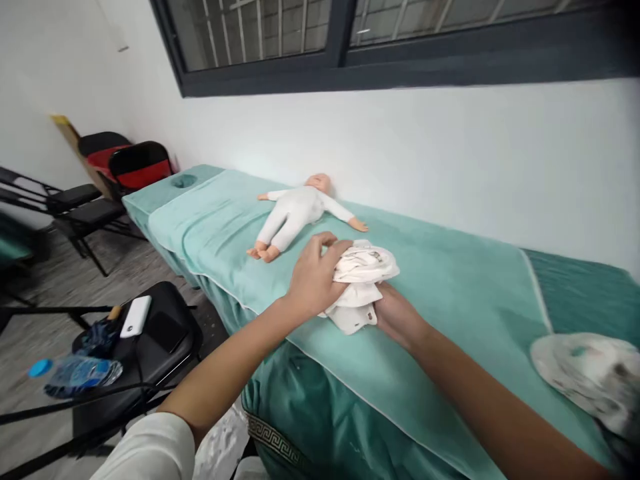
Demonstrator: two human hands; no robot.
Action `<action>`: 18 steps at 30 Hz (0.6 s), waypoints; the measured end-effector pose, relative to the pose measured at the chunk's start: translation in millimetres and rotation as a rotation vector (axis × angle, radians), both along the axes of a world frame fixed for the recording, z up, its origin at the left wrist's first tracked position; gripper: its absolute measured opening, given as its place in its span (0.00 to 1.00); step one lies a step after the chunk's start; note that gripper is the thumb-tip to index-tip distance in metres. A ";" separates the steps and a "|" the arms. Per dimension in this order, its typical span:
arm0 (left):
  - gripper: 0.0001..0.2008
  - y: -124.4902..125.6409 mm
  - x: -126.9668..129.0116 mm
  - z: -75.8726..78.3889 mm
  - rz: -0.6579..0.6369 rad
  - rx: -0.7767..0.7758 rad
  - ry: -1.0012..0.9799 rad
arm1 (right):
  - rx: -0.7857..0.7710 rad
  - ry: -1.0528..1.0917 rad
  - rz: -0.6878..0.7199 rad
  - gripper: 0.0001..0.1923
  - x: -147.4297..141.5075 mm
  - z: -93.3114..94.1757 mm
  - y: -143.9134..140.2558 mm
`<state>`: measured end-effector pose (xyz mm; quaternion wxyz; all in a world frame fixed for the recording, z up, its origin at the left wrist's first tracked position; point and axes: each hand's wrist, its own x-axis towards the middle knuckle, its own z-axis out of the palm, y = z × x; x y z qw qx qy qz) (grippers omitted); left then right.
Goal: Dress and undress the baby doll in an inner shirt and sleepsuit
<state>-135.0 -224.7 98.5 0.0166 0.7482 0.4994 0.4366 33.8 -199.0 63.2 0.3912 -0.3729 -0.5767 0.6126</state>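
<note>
A bundle of white folded baby clothes (361,280) lies on the teal towel (450,293) that covers a massage bed. My left hand (314,277) grips the bundle from the left and top. My right hand (397,315) holds it from the right, partly under it. Just beyond the bundle lies a baby doll (297,213) in a white suit, on its back with arms spread and its head toward the wall.
A patterned white cloth (590,377) lies at the bed's right end. A black folding chair (155,347) on the left carries a white power bank, a phone, a water bottle (75,375) and a dark cloth. More chairs stand at the far left.
</note>
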 end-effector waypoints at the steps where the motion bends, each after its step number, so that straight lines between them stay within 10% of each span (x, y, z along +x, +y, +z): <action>1: 0.30 -0.8 -14.8 -3.6 -0.019 -0.001 -0.053 | -0.042 0.056 0.014 0.23 -17.5 -1.0 2.9; 5: 0.45 -13.9 -75.0 -13.2 -0.070 -0.119 -0.174 | -0.202 0.270 0.091 0.25 -83.0 3.4 9.8; 10: 0.30 -41.6 -140.0 -27.0 0.040 -0.103 -0.225 | -0.090 0.130 0.378 0.32 -134.4 6.7 -4.3; 14: 0.29 -58.9 -205.5 -53.6 0.291 -0.064 -0.300 | 0.065 -0.021 0.566 0.31 -123.9 -9.1 -9.2; 18: 0.31 -78.8 -289.3 -94.3 0.757 -0.117 -0.259 | 0.039 -0.189 0.432 0.27 -72.9 -43.9 -0.4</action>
